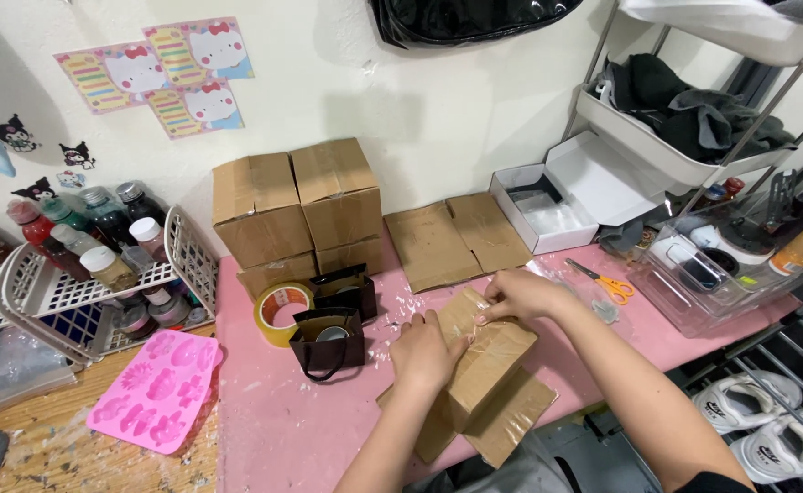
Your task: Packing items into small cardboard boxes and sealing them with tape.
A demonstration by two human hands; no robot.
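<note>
The left hand point(424, 354) lies flat, fingers together, pressing the side of a cardboard box point(485, 363) on the pink table point(274, 420). The right hand point(522, 295) pinches the box's far top edge with narrowed fingertips. Beside them, a small dark bag point(328, 342) holds a round tin; white baskets point(46, 292) hold bottles

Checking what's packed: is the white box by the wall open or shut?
Open: the white box has its lid swung back against the wall, showing clear plastic inside.
</note>
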